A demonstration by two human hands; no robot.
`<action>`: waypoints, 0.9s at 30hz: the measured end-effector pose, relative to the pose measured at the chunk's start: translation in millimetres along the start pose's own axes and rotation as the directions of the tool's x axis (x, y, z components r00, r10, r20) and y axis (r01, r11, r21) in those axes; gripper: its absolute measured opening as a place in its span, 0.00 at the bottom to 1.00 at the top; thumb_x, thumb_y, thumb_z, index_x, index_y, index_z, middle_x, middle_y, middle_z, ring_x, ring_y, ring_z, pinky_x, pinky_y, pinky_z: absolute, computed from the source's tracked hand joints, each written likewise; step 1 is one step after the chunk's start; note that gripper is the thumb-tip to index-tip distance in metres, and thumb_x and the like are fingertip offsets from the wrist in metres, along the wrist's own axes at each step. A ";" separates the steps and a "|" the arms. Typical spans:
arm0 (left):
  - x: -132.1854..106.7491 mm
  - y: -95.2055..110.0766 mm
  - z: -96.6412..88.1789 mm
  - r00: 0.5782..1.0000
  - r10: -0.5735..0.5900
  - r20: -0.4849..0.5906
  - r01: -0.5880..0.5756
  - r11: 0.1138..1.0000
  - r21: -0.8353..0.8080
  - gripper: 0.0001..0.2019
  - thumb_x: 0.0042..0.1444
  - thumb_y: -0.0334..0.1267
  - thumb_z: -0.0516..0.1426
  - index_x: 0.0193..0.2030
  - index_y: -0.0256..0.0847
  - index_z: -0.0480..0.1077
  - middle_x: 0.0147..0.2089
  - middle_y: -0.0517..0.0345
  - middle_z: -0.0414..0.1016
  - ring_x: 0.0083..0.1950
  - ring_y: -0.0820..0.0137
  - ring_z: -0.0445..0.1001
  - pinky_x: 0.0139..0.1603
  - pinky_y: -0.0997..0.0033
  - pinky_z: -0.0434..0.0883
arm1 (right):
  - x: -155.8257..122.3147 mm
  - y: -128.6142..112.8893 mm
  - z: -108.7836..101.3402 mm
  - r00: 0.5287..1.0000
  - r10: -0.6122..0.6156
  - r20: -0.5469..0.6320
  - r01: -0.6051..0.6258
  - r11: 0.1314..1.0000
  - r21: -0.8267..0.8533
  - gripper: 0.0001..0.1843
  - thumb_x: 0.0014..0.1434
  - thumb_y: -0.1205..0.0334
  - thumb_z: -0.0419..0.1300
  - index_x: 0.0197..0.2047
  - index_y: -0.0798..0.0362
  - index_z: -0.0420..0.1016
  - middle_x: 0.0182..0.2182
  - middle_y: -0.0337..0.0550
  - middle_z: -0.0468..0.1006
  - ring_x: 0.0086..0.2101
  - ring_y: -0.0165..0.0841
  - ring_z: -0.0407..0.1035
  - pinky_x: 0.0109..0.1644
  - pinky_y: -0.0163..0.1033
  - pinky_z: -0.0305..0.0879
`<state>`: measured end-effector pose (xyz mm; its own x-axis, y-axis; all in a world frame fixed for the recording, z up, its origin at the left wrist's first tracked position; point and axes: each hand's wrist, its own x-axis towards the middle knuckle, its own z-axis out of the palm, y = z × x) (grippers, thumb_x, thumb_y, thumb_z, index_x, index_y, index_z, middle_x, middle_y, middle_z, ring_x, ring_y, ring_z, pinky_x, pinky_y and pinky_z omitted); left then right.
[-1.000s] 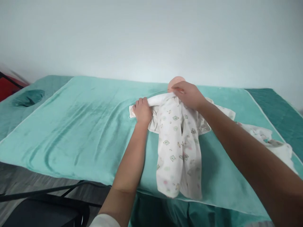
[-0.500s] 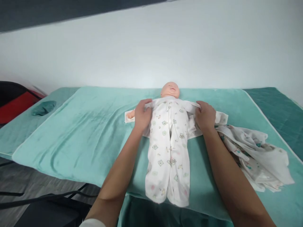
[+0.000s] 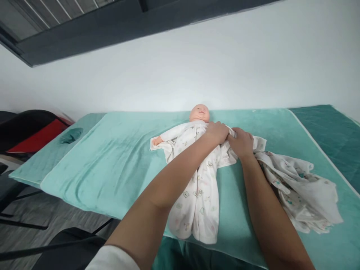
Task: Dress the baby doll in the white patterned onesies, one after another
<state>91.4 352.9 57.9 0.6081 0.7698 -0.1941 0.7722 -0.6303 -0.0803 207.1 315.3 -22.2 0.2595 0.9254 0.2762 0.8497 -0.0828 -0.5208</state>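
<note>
A baby doll [image 3: 199, 112] lies on its back on a teal towel [image 3: 118, 161], dressed in a white printed sleepsuit [image 3: 197, 187]. My left hand [image 3: 217, 132] reaches across the doll's chest and grips the suit's cloth at the doll's far shoulder, fingers curled. My right hand [image 3: 242, 142] is beside it, touching it, fingers closed on the same sleeve cloth. The doll's other arm [image 3: 165, 137] lies stretched out to the left, bare hand showing.
A crumpled white printed cloth [image 3: 300, 187] lies on the towel right of my right arm. A darker teal cover [image 3: 332, 135] shows at the far right. A small teal cloth [image 3: 70, 135] lies at the left. Black and red chairs [image 3: 30, 131] stand left; a white wall is behind.
My left hand left the doll's left-side sleeve and crossed over the chest to meet my right hand at the other shoulder. The view tilted up.
</note>
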 end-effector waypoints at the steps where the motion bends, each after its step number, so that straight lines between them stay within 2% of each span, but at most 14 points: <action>1: 4.4 0.4 1.9 1.000 -0.003 0.014 0.003 1.000 0.011 0.16 0.63 0.30 0.52 0.55 0.34 0.74 0.59 0.40 0.75 0.62 0.52 0.71 0.62 0.48 0.69 | 0.3 -0.5 -0.9 1.000 -0.003 0.004 0.003 1.000 0.001 0.22 0.61 0.58 0.54 0.55 0.53 0.78 0.51 0.53 0.80 0.54 0.48 0.71 0.67 0.57 0.53; 4: 15.4 -0.8 5.4 0.998 0.008 0.063 -0.010 0.999 0.032 0.17 0.62 0.31 0.54 0.57 0.34 0.74 0.60 0.39 0.75 0.63 0.51 0.71 0.63 0.47 0.68 | 2.5 -3.1 -4.1 1.000 0.005 0.025 -0.006 1.000 0.027 0.22 0.61 0.60 0.53 0.54 0.56 0.78 0.48 0.54 0.81 0.52 0.48 0.72 0.65 0.55 0.56; 7: 24.3 -2.4 6.8 0.994 0.044 0.096 -0.046 0.999 0.025 0.18 0.60 0.31 0.55 0.56 0.35 0.74 0.56 0.39 0.78 0.59 0.51 0.76 0.59 0.50 0.72 | 5.4 -4.9 -6.1 0.998 0.039 0.043 -0.041 0.997 0.067 0.22 0.61 0.61 0.53 0.55 0.56 0.77 0.46 0.55 0.82 0.50 0.48 0.73 0.61 0.52 0.60; 12: 27.3 -2.9 4.9 0.993 0.060 0.100 -0.067 0.995 0.070 0.18 0.59 0.28 0.55 0.56 0.34 0.74 0.53 0.40 0.80 0.54 0.51 0.79 0.52 0.52 0.75 | 6.4 -4.5 -6.1 0.998 0.055 0.008 -0.055 0.991 0.121 0.22 0.61 0.63 0.52 0.56 0.56 0.76 0.45 0.56 0.82 0.49 0.47 0.73 0.61 0.50 0.59; 16: 16.0 -10.6 -8.6 0.994 0.072 0.077 -0.082 0.986 0.142 0.18 0.58 0.27 0.56 0.56 0.36 0.73 0.54 0.42 0.79 0.55 0.52 0.78 0.52 0.55 0.74 | 4.9 -0.4 -6.4 0.995 0.090 -0.032 -0.082 0.979 0.186 0.22 0.60 0.63 0.49 0.54 0.55 0.76 0.43 0.54 0.81 0.46 0.46 0.72 0.57 0.49 0.61; 19: 3.5 -20.6 -23.1 0.998 0.040 0.044 -0.047 0.983 0.177 0.20 0.58 0.27 0.55 0.57 0.35 0.72 0.56 0.40 0.77 0.57 0.50 0.77 0.52 0.54 0.73 | 4.7 5.6 -4.4 0.992 0.097 -0.079 -0.074 0.965 0.252 0.22 0.59 0.62 0.48 0.52 0.56 0.76 0.42 0.55 0.80 0.45 0.47 0.70 0.54 0.49 0.62; 23: -12.2 -31.4 -37.6 0.999 -0.001 0.036 -0.006 0.978 0.209 0.22 0.57 0.25 0.55 0.59 0.34 0.72 0.56 0.39 0.76 0.57 0.51 0.76 0.52 0.55 0.72 | 5.8 14.2 3.4 0.989 0.034 -0.141 0.018 0.936 0.351 0.19 0.55 0.65 0.47 0.46 0.57 0.74 0.44 0.56 0.78 0.48 0.45 0.68 0.57 0.49 0.62; 27: -25.6 -43.1 -43.7 0.999 -0.033 0.006 0.031 0.973 0.229 0.21 0.56 0.25 0.54 0.58 0.34 0.71 0.55 0.39 0.76 0.55 0.52 0.76 0.49 0.58 0.71 | 8.7 22.0 11.8 0.979 0.067 -0.194 0.029 0.891 0.454 0.20 0.49 0.67 0.48 0.45 0.56 0.72 0.45 0.54 0.76 0.49 0.42 0.68 0.58 0.48 0.63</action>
<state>50.5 364.8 109.1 0.5811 0.7897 -0.1968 0.7280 -0.6124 -0.3081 222.6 325.8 -40.8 0.4002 0.8282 0.3924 0.5559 0.1211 -0.8224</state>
